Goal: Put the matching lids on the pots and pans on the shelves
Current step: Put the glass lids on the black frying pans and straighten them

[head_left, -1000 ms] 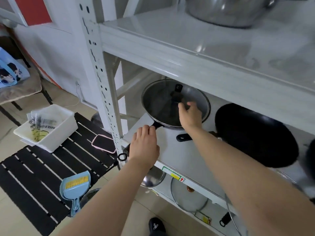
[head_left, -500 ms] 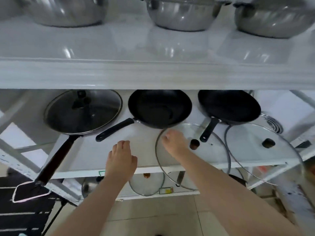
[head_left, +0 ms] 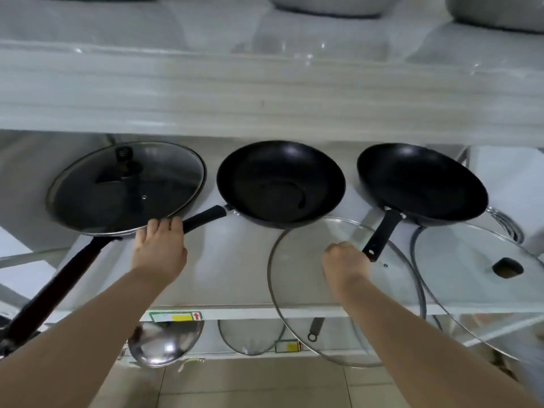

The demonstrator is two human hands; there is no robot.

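The left forearm [head_left: 88, 334] and right forearm [head_left: 426, 343] are bare along their whole visible length, as far as the picture's lower edge. The left hand [head_left: 159, 251] and right hand [head_left: 344, 263] are bare too. The fingers [head_left: 164, 225] are blurred, so nails cannot be made out.

No word, brand or number can be read anywhere. Only 2 stickers carry signs. The first sticker [head_left: 175, 316], at 7 o'clock in the view, sits on the front edge of the middle shelf [head_left: 235, 312]. It has a green border, white and yellow patches and a red upward arrow, and its print is too blurred to read. The second sticker [head_left: 290, 346], at 6 o'clock, sits on the lower shelf [head_left: 212, 353] front edge. It is yellow with a small red mark, just at 9 o'clock of the near rim of the glass lid [head_left: 297, 260].
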